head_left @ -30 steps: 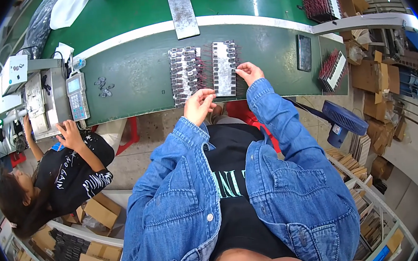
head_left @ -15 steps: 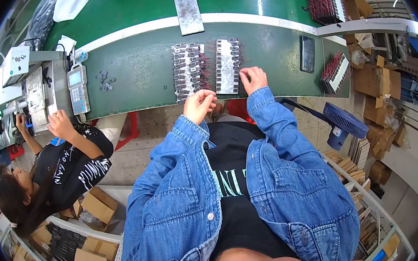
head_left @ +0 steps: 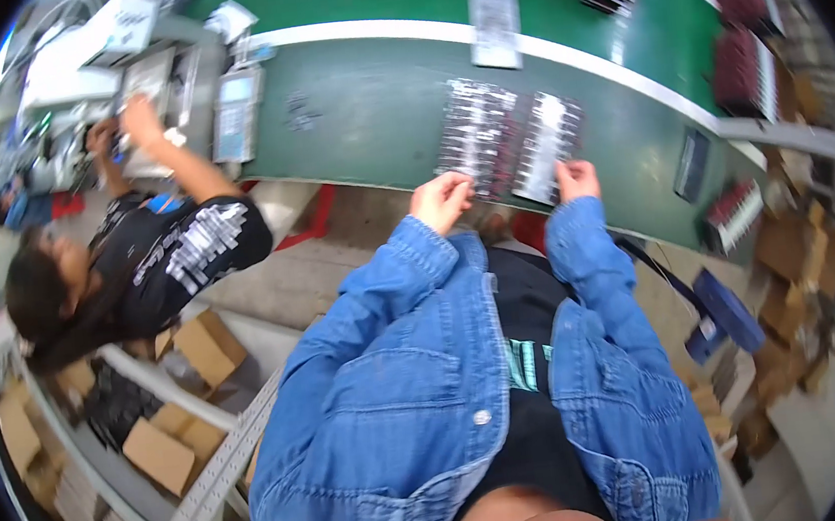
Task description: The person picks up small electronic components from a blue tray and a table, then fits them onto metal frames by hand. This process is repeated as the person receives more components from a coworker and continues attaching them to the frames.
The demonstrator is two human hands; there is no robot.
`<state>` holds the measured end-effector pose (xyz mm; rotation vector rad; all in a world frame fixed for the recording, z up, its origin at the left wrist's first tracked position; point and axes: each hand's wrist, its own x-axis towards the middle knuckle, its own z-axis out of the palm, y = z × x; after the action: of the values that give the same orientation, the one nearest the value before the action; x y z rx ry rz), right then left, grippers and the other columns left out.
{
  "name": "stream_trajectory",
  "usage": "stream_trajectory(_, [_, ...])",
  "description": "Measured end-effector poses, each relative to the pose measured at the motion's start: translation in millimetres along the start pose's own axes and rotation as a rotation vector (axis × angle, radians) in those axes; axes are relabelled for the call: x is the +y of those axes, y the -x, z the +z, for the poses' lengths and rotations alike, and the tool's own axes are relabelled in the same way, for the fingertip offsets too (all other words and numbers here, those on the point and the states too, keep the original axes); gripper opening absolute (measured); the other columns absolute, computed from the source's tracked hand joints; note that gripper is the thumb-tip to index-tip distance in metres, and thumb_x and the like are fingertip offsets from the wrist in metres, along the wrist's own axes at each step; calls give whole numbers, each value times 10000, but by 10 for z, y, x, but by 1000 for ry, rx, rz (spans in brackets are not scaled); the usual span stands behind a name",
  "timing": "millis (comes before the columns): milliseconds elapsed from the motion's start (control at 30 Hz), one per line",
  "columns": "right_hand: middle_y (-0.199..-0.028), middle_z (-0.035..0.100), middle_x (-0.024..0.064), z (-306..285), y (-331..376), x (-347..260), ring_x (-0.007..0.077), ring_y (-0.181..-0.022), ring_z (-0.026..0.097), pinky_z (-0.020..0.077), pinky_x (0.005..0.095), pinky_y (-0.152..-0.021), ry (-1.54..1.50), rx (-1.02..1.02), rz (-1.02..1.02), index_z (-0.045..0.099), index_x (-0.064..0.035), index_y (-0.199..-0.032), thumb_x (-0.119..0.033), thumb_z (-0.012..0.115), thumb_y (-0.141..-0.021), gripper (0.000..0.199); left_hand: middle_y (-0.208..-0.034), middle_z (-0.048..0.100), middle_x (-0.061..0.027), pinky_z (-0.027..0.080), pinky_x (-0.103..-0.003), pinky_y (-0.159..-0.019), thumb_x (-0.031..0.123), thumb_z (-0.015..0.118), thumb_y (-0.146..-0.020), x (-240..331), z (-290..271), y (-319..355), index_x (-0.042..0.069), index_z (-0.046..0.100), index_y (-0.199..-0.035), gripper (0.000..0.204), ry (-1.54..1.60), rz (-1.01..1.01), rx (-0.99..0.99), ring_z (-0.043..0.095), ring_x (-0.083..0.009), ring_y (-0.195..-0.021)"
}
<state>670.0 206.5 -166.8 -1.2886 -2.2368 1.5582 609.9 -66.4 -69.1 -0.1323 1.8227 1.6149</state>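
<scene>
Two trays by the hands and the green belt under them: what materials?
Trays and: probably thin moulded plastic, dark, holding rows of small shiny parts that glint silver; blur leaves the parts' material open. Belt: looks like matte green rubber or PVC, smooth, with a white stripe. The left hand and right hand sit at the trays' near edge.

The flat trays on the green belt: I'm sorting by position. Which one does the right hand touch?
The lighter, silvery tray, right one of the near pair; right hand rests at its near edge, while the darker tray sits beside the left hand.

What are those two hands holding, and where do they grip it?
The right hand touches the near edge of the right tray; the left hand is curled at the left tray's near edge; grip unclear.
</scene>
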Motion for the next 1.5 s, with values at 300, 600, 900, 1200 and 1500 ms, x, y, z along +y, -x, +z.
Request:
stream_trajectory(300, [-809,615,103,-25,-61,-19,170,-729,577,490,320,-678,112,12,-50,573,-13,-896,-198,752,-737,303,-805,630,-87,496,-363,-698,172,623,-805,-360,-1832,-775,62,637,-902,147,-463,345,1118,618,-241,-745])
stream_trajectory(600, [-824,614,68,-123,-53,189,143,-750,564,479,293,-723,-83,97,15,592,-16,-973,-164,736,-759,297,-854,591,-74,483,-375,-729,198,691,-755,-126,-2074,-1030,73,611,-887,199,-461,-25,1268,596,-242,-783])
stream_trajectory(900, [-913,637,44,-569,263,-239,104,-793,565,469,241,-729,-236,-66,130,611,-31,-1042,-134,673,-829,244,-942,583,-67,483,-367,-750,232,707,-755,-228,-1779,-741,90,613,-901,224,-738,267,963,594,-254,-826])
stream_trajectory(1200, [-883,641,29,-668,462,-572,106,-748,578,473,235,-692,-361,-361,91,626,-50,-978,-159,672,-837,184,-980,580,-66,487,-359,-772,252,708,-756,-311,-1830,-689,122,629,-993,282,-756,285,792,598,-259,-885])
stream_trajectory(1500, [-846,615,45,-405,736,-1279,131,-741,594,479,230,-714,323,-211,-817,607,-14,-892,-65,661,-828,98,-963,588,-57,494,-362,-755,234,691,-765,-196,-1860,-713,123,623,-943,221,-824,281,675,609,-246,-866])
